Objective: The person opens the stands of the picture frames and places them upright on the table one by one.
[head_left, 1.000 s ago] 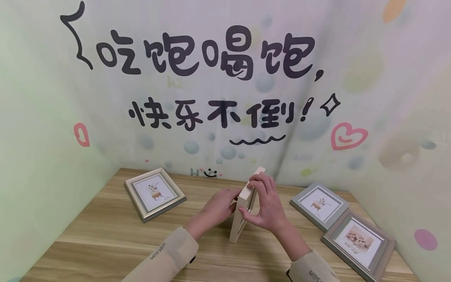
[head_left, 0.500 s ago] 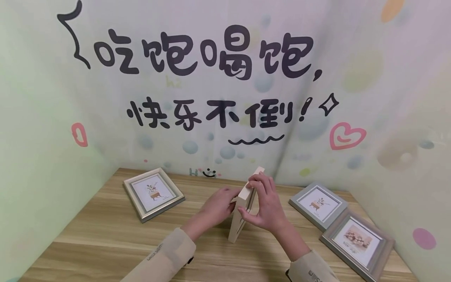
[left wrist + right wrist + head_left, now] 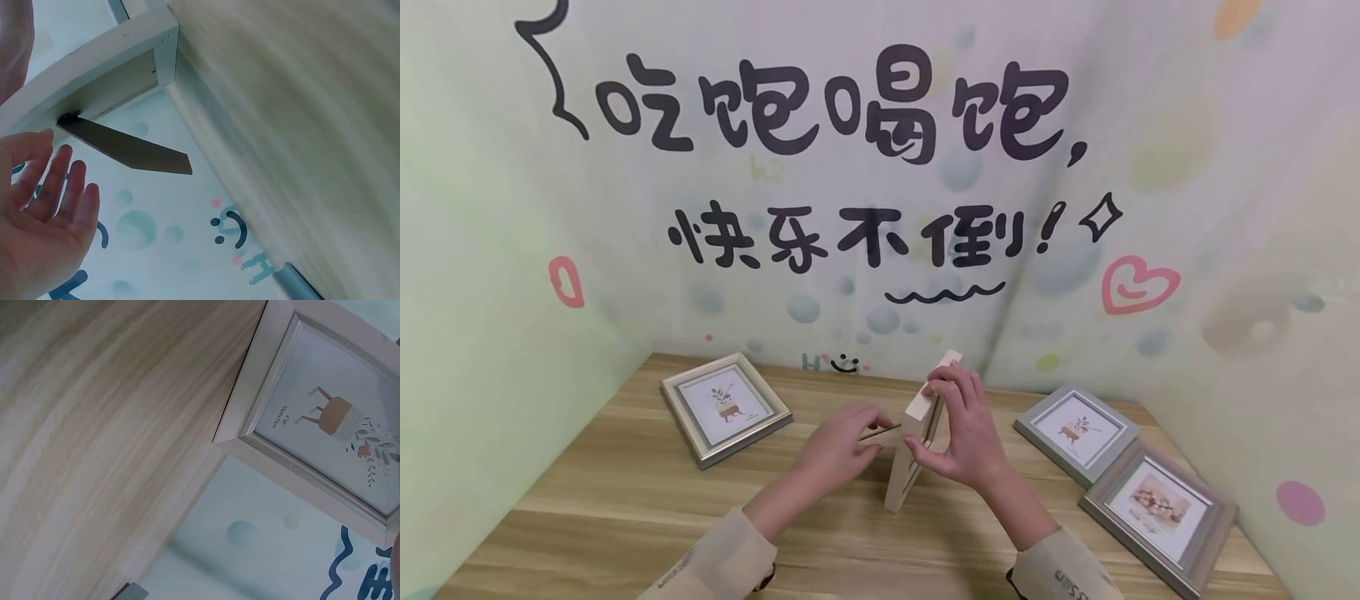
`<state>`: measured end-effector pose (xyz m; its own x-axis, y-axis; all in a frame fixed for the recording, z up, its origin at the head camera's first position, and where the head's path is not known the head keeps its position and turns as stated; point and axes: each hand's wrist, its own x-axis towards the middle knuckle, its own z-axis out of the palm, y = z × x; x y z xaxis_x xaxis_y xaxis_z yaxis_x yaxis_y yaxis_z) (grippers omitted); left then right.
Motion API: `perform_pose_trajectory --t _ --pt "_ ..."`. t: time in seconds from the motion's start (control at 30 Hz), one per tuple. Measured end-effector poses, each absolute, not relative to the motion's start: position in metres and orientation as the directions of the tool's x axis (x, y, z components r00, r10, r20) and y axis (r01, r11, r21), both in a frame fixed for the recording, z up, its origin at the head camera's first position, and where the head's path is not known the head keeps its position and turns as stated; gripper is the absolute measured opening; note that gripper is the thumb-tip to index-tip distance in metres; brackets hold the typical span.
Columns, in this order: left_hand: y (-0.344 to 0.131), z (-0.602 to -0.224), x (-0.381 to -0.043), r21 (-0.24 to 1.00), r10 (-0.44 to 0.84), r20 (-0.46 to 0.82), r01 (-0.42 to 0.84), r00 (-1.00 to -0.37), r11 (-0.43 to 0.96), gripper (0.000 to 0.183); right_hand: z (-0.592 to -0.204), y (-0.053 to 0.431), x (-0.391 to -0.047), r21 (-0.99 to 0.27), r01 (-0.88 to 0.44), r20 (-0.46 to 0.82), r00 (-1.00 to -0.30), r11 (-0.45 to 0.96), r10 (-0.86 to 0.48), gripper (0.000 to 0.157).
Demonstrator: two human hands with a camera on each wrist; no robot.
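Observation:
A cream picture frame (image 3: 897, 479) stands on its edge in the middle of the table in the head view. With bent fingers on its upper edge and the thumb near its side, my right hand (image 3: 962, 433) holds it. From its back a flat easel leg (image 3: 128, 145) sticks out, hinged at a dark fitting. Beside that leg is my left hand (image 3: 838, 446), its fingers loosely bent and parted; in the left wrist view they appear apart from the leg. The right wrist view shows the frame's front, with a picture of a potted plant (image 3: 337, 419).
A silver-gold picture frame (image 3: 703, 446) lies at the table's back left. On the right lie a grey frame (image 3: 1037, 429) and a brownish frame (image 3: 1131, 533), touching or overlapping. The wooden table (image 3: 595, 500) meets a printed cloth backdrop (image 3: 820, 183) behind.
My left hand has drawn back leftward from behind the cream frame, and the easel leg now shows standing out from its back. My right hand keeps its hold on the frame.

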<state>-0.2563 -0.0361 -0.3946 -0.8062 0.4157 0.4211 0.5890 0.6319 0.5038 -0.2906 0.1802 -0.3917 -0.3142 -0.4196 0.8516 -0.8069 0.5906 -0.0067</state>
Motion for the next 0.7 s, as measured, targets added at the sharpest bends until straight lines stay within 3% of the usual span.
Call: perform_pose_trajectory --t 0.7 --pt "-0.037 -0.416 -0.241 0.703 0.483 0.212 0.476 -0.850 0.529 0.026 -0.393 0.181 -0.290 -0.019 -0.800 0.859 -0.319 0.599 -0.400 0.065"
